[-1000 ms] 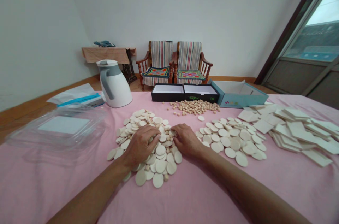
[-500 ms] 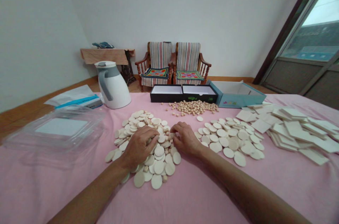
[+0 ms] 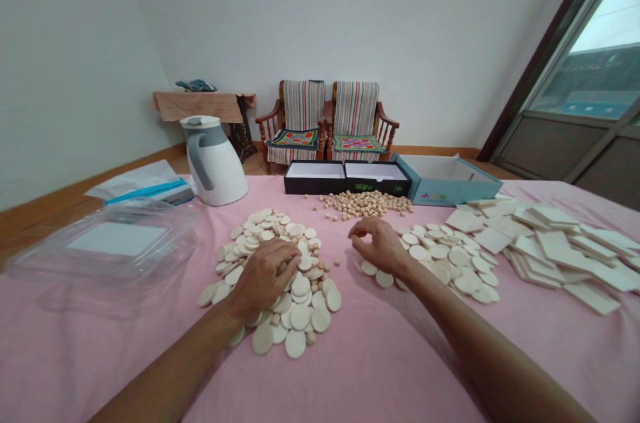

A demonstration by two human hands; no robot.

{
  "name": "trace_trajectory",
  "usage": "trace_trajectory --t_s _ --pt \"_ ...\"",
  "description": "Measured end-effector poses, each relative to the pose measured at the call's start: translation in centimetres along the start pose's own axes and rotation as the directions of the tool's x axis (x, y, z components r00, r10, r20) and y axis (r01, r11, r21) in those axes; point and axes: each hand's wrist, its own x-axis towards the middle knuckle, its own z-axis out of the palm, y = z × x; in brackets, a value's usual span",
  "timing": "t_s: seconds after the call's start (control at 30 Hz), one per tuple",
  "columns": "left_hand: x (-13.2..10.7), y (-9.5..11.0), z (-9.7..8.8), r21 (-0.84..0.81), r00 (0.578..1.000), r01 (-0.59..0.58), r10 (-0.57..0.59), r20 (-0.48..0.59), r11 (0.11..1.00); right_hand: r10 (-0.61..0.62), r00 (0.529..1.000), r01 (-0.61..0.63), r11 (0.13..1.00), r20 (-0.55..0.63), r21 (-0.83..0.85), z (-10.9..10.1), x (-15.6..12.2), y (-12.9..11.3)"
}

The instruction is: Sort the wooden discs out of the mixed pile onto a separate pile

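Note:
A mixed pile of pale round wooden discs (image 3: 300, 316) and small wooden cubes lies in front of me. My left hand (image 3: 265, 273) rests on this pile, its fingers curled in among the pieces. Whatever those fingers hold is hidden beneath them. To the right, my right hand (image 3: 380, 246) is above the near left edge of a second group of discs (image 3: 457, 256). Its fingers are bent, with a gap between thumb and forefinger, and nothing shows in it. One loose wooden cube (image 3: 337, 261) sits on the pink cloth (image 3: 350, 349) between the two groups.
Small wooden beads (image 3: 370, 201) lie before a black divided box (image 3: 320, 186) and a blue box (image 3: 445, 193). Square wooden tiles (image 3: 565, 243) are heaped at right. At left are a clear plastic container (image 3: 115, 239), a tissue pack (image 3: 150, 193) and a white jug (image 3: 220, 169).
My right hand has moved from the mixed pile rightward to the group of discs, exposing a loose cube on the cloth. My left hand has stayed in place.

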Motion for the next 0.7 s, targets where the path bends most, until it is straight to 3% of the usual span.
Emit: trace_trajectory --t_s 0.13,0.23,0.33,0.53,0.7 --pt "-0.1 -0.2 0.1 -0.002 1.0 0.009 -0.009 0.008 1.0 -0.15 0.96 0.119 0.983 0.238 0.14 1.7 -0.8 -0.9" --pt "-0.2 -0.3 0.1 -0.001 1.0 0.013 -0.013 0.011 1.0 -0.164 0.942 0.134 0.984 0.292 0.121 2.6 -1.1 -1.5" --pt "-0.2 -0.2 0.1 -0.006 1.0 0.022 -0.022 0.011 1.0 -0.096 0.95 0.086 0.995 0.298 0.047 2.7 -0.7 -1.5" --pt "-0.2 -0.1 0.1 -0.011 1.0 0.018 -0.018 0.023 1.0 0.223 0.952 -0.174 0.958 0.212 -0.226 1.4 3.0 0.6" --pt "-0.3 -0.1 0.0 -0.021 1.0 0.025 -0.024 0.017 0.999 0.29 0.957 -0.287 0.922 -0.028 -0.258 0.5 5.5 1.6"
